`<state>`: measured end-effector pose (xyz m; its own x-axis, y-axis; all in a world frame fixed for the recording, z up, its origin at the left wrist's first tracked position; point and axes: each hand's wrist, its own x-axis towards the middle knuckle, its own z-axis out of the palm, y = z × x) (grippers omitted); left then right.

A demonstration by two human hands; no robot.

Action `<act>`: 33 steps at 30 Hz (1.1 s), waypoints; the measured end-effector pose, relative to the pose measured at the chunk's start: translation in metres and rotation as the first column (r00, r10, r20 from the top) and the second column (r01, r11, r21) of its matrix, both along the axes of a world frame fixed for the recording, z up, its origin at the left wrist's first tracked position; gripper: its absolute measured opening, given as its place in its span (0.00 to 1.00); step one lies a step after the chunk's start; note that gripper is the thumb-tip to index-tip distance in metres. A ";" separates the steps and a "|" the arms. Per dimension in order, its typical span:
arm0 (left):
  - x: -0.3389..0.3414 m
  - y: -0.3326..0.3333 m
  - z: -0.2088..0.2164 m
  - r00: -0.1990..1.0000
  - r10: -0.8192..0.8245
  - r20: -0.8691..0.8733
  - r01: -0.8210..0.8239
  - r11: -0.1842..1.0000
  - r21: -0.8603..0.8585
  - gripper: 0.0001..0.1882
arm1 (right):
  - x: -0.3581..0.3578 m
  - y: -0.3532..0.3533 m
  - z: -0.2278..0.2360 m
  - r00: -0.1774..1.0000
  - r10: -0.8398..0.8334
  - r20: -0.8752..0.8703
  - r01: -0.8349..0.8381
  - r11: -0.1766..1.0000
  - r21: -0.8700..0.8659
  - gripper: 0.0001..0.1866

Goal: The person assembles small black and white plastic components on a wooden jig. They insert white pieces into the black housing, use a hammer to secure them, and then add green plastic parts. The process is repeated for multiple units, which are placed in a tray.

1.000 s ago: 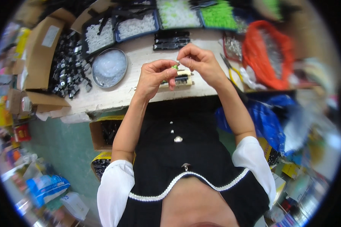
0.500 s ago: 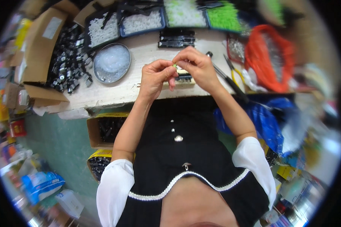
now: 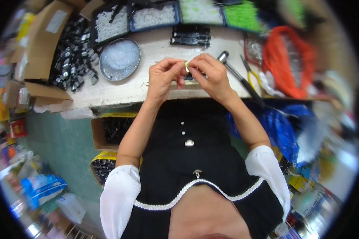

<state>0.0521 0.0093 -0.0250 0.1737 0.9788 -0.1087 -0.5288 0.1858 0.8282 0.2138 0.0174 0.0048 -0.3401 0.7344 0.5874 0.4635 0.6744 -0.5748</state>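
Note:
Above the front of the table, my left hand [image 3: 162, 77] has its thumb and fingers pinched on a small bright green piece [image 3: 186, 64] with a pale part below it. My right hand [image 3: 212, 75] is closed just beside it, fingertips close to the same piece; what they hold is mostly hidden. Under the two hands lies a black part [image 3: 192, 77], partly covered by the fingers. Farther back on the table, several long black parts [image 3: 190, 36] lie in a row.
A round metal dish [image 3: 120, 59] of translucent bits and a heap of black metal-ended parts [image 3: 73, 59] are left. Trays hold white pieces [image 3: 153, 16] and green pieces [image 3: 243, 16]. A hammer [image 3: 241, 77], pliers [image 3: 251, 73] and a red bag [image 3: 272, 63] are right.
My right fingertips have shifted slightly off the left ones, so more of the green piece shows. The whole view has moved a little, and more of the hammer's head is visible.

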 end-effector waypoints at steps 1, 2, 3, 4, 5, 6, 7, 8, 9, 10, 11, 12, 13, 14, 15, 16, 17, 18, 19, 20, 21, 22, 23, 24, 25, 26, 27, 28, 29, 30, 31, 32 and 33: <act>-0.005 -0.001 0.007 0.995 0.034 -0.092 -0.035 0.999 -0.009 0.07 | 0.005 0.001 -0.001 0.999 0.019 0.047 -0.019 1.000 -0.009 0.05; -0.011 -0.002 0.004 0.964 0.106 -0.244 -0.080 0.990 0.116 0.07 | 0.009 0.001 -0.002 0.995 0.039 0.093 -0.037 0.999 -0.018 0.05; -0.017 0.000 0.000 0.905 0.193 -0.380 -0.101 0.963 0.249 0.07 | 0.014 0.002 -0.007 0.986 0.040 0.160 -0.034 0.999 -0.042 0.05; -0.023 0.000 -0.002 0.820 0.291 -0.493 -0.098 0.920 0.379 0.07 | 0.017 0.002 -0.011 0.974 0.046 0.223 -0.037 0.998 -0.043 0.05; -0.029 -0.001 -0.001 0.682 0.312 -0.661 -0.021 0.912 0.409 0.05 | 0.020 0.001 -0.015 0.957 0.051 0.286 -0.041 0.998 -0.044 0.04; -0.028 -0.001 -0.004 0.620 0.378 -0.687 0.023 0.867 0.498 0.05 | 0.021 0.001 -0.018 0.936 0.057 0.348 -0.044 0.998 -0.044 0.04; -0.027 -0.001 -0.012 0.557 0.446 -0.701 0.076 0.813 0.578 0.05 | 0.020 0.002 -0.022 0.929 0.062 0.365 -0.049 0.998 -0.045 0.04; -0.026 -0.001 -0.020 0.494 0.514 -0.701 0.135 0.751 0.646 0.05 | 0.020 0.004 -0.025 0.921 0.068 0.383 -0.054 0.997 -0.047 0.04; -0.022 -0.003 -0.023 0.477 0.477 -0.738 0.155 0.781 0.605 0.05 | 0.019 0.005 -0.028 0.913 0.074 0.401 -0.060 0.997 -0.047 0.04; -0.019 -0.003 -0.025 0.438 0.498 -0.748 0.188 0.763 0.618 0.04 | 0.018 0.006 -0.029 0.907 0.078 0.413 -0.064 0.997 -0.046 0.04; -0.016 -0.004 -0.024 0.399 0.521 -0.755 0.222 0.744 0.630 0.04 | 0.016 0.007 -0.031 0.901 0.082 0.425 -0.069 0.997 -0.045 0.04; -0.014 -0.004 -0.024 0.361 0.542 -0.759 0.257 0.724 0.640 0.04 | 0.015 0.007 -0.031 0.895 0.083 0.438 -0.071 0.996 -0.044 0.04; -0.013 -0.004 -0.028 0.360 0.512 -0.780 0.276 0.740 0.614 0.04 | 0.014 0.008 -0.032 0.885 0.090 0.456 -0.073 0.996 -0.056 0.04; -0.012 -0.003 -0.028 0.356 0.507 -0.785 0.284 0.742 0.608 0.04 | 0.014 0.009 -0.033 0.875 0.097 0.473 -0.075 0.995 -0.067 0.04; -0.011 -0.003 -0.028 0.350 0.502 -0.791 0.291 0.744 0.601 0.04 | 0.013 0.010 -0.033 0.866 0.106 0.489 -0.077 0.994 -0.079 0.04; -0.010 -0.003 -0.028 0.344 0.496 -0.797 0.299 0.747 0.594 0.04 | 0.012 0.011 -0.033 0.861 0.114 0.496 -0.082 0.993 -0.085 0.04; -0.010 -0.002 -0.028 0.347 0.491 -0.799 0.302 0.748 0.591 0.03 | 0.011 0.012 -0.033 0.855 0.122 0.503 -0.088 0.992 -0.091 0.04; -0.010 -0.002 -0.028 0.350 0.486 -0.801 0.305 0.750 0.587 0.03 | 0.009 0.012 -0.033 0.850 0.132 0.510 -0.094 0.991 -0.098 0.04; -0.010 -0.001 -0.028 0.352 0.480 -0.804 0.307 0.752 0.584 0.03 | 0.007 0.013 -0.031 0.844 0.152 0.514 -0.101 0.987 -0.125 0.03; -0.010 -0.001 -0.028 0.356 0.471 -0.807 0.310 0.755 0.578 0.03 | 0.005 0.013 -0.028 0.838 0.172 0.518 -0.108 0.982 -0.152 0.02; -0.010 -0.001 -0.029 0.361 0.462 -0.810 0.313 0.758 0.572 0.03 | 0.003 0.014 -0.025 0.831 0.192 0.522 -0.114 0.977 -0.179 0.02; -0.010 -0.001 -0.029 0.366 0.453 -0.813 0.317 0.761 0.567 0.02 | 0.002 0.014 -0.023 0.819 0.201 0.537 -0.110 0.974 -0.198 0.02; -0.010 -0.001 -0.030 0.374 0.450 -0.811 0.313 0.762 0.567 0.02 | 0.001 0.015 -0.022 0.807 0.211 0.552 -0.106 0.971 -0.216 0.02; -0.009 -0.001 -0.030 0.381 0.447 -0.810 0.308 0.764 0.567 0.02 | 0.000 0.015 -0.020 0.794 0.222 0.566 -0.102 0.967 -0.235 0.02; -0.009 -0.001 -0.031 0.389 0.443 -0.808 0.304 0.766 0.566 0.02 | -0.002 0.016 -0.018 0.786 0.236 0.572 -0.099 0.961 -0.260 0.03; -0.010 -0.002 -0.032 0.384 0.433 -0.816 0.306 0.774 0.555 0.03 | -0.003 0.016 -0.015 0.777 0.249 0.578 -0.094 0.954 -0.285 0.03; -0.011 -0.001 -0.032 0.379 0.426 -0.822 0.309 0.779 0.546 0.05 | -0.004 0.018 -0.012 0.769 0.260 0.585 -0.088 0.948 -0.305 0.04; -0.011 0.000 -0.033 0.375 0.418 -0.827 0.311 0.784 0.537 0.06 | -0.003 0.019 -0.012 0.769 0.273 0.579 -0.097 0.944 -0.316 0.04; -0.010 0.001 -0.033 0.387 0.417 -0.822 0.311 0.780 0.543 0.05 | -0.001 0.021 -0.013 0.769 0.285 0.573 -0.104 0.939 -0.327 0.04; -0.011 0.000 -0.032 0.392 0.419 -0.819 0.310 0.778 0.546 0.03 | 0.000 0.023 -0.013 0.770 0.301 0.562 -0.119 0.934 -0.337 0.05; -0.011 0.000 -0.031 0.397 0.420 -0.816 0.310 0.776 0.550 0.03 | 0.003 0.024 -0.017 0.812 0.284 0.510 -0.127 0.939 -0.320 0.04; -0.011 0.000 -0.029 0.389 0.411 -0.824 0.310 0.784 0.538 0.03 | 0.008 0.024 -0.022 0.850 0.267 0.454 -0.134 0.943 -0.303 0.04; -0.010 0.000 -0.028 0.385 0.401 -0.831 0.307 0.794 0.525 0.03 | 0.014 0.025 -0.025 0.882 0.250 0.399 -0.138 0.947 -0.289 0.04</act>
